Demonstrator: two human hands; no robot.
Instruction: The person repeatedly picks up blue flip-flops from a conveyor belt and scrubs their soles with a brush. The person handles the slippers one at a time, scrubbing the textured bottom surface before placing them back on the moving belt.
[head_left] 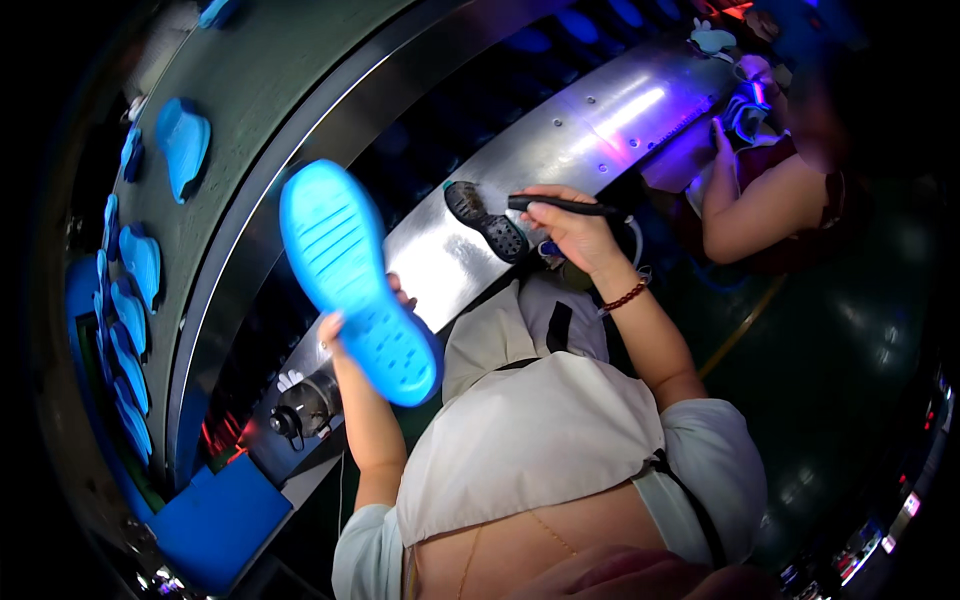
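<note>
Your left hand [334, 332] grips the blue shoe sole [340, 250] around its narrow middle, thumb on one edge and fingers on the other, holding it tilted above the metal worktop [435, 275]. Your right hand [578, 228] pinches a black pen-like tool [560, 204], just beside a black sole-shaped piece [485, 221] lying on that worktop. To your left, more blue soles [183, 145] rest on a green conveyor belt [260, 90]; a co-worker [755, 205] sits at upper right.

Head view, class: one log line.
left fingers hold: blue sole-shaped piece; right fingers hold: slim black pen-like tool; on metal ledge: dark sole-shaped pad
</note>
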